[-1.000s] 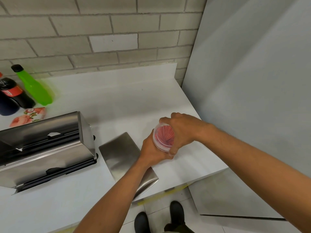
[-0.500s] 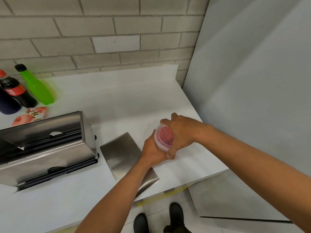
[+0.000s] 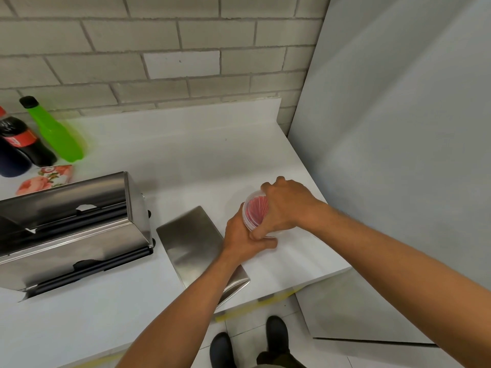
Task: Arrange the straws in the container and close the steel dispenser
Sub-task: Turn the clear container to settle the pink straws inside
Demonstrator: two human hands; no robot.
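Nearest the camera, two dark shoes (image 3: 276, 333) stand on the tiled floor (image 3: 239, 325) below the counter's front edge. Both bare forearms reach up over the white counter (image 3: 186, 160) and meet near its right edge.

The left hand (image 3: 245, 239) lies low, palm against the side of a clear plastic container (image 3: 249, 221), its thumb stretched along the counter under it. The right hand (image 3: 285, 208) comes from the right and wraps over the container from above, fingers curled past its far rim and thumb pressing at the near side. Both hands are closed around the container, which is tipped so its round mouth faces left, towards the camera. Inside it the red straws (image 3: 257, 214) show end-on as a packed bundle; whether the container's base touches the counter cannot be told, as the hands cover it.

Just left of the hands, a loose steel lid (image 3: 191, 243) lies flat on the counter, its near corner hanging over the front edge and partly crossed by the left forearm. Further left sits the steel dispenser (image 3: 69, 229), open on top, with a dark slot along its front.

Behind the dispenser lies a floral napkin pack (image 3: 45, 179). Beyond that, near the brick wall (image 3: 159, 49), stand a green bottle (image 3: 55, 134) with a black cap, a cola bottle (image 3: 24, 140) with a red label and a dark container (image 3: 10, 163) at the left edge. A pale grey panel (image 3: 398, 128) rises to the right of the counter
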